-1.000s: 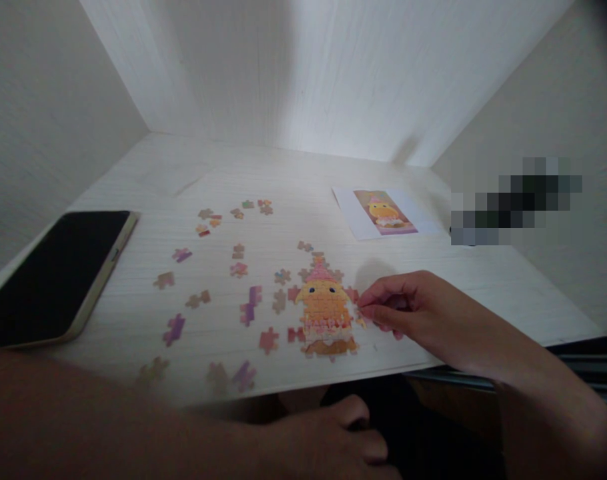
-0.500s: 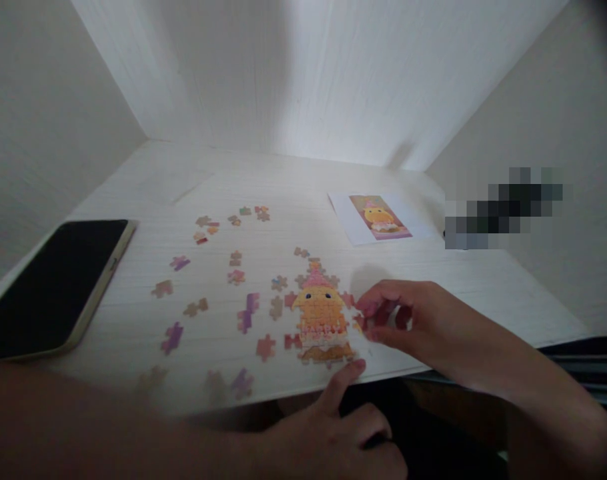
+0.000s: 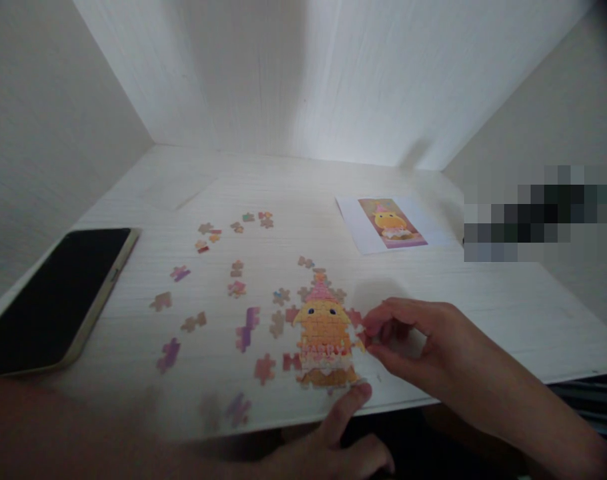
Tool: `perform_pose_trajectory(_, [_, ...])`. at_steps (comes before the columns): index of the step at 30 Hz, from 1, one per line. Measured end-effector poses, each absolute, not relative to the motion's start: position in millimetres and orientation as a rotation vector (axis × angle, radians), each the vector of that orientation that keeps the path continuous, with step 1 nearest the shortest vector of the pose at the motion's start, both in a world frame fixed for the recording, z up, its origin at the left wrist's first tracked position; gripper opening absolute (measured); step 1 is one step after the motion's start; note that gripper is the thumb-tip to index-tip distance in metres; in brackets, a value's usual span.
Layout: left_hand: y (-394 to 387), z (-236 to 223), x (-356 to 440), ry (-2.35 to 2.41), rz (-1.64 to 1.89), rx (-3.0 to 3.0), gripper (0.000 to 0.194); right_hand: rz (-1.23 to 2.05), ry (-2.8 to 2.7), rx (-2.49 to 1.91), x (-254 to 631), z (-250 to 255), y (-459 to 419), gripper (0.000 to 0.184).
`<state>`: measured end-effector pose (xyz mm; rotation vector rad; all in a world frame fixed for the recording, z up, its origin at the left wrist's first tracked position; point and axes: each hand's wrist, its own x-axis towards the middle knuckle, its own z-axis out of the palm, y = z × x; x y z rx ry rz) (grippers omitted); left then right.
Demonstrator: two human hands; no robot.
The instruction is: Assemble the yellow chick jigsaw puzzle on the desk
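Observation:
A partly joined jigsaw puzzle (image 3: 326, 333) shows a yellow figure with dark eyes, a pink hat and pink lettering. My right hand (image 3: 413, 340) is at its right edge, thumb and fingertips pinched on a small puzzle piece (image 3: 361, 339) that is mostly covered. Whether that piece is locked in, I cannot tell. My left hand (image 3: 341, 437) has its index finger stretched to the puzzle's lower right corner, touching or very near it, while the other fingers are loosely bent and hold nothing visible.
Several loose puzzle pieces (image 3: 243, 337) lie left of the puzzle, some in small joined groups. A printed picture (image 3: 393, 223) of the figure lies behind. At the left is a phone (image 3: 58, 293). White panels enclose the table (image 3: 293, 180); a blurred-out patch covers something at right.
The view has shifted slightly, so the table sits a little lower. My right hand's pinched fingertips have come closer to the puzzle's right edge. My left index finger stays at the lower corner.

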<state>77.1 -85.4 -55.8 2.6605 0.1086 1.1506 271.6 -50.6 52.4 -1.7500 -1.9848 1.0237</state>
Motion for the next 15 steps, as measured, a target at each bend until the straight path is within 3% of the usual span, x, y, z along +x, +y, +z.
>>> perform_pose_trajectory(5, [-89, -57, 77, 0.162, 1.054, 2.633, 0.015, 0.959, -1.961, -1.721, 276, 47, -50, 0.004])
perform_pose_trajectory(9, [-87, -68, 80, 0.159, 1.215, 2.648, 0.008, 0.849, -1.945, -1.703, 274, 44, -49, 0.007])
perform_pose_trajectory(15, [-76, -50, 77, 0.124, 1.162, 2.814, 0.025, 0.725, -2.01, -1.61, 270, 38, -48, 0.017])
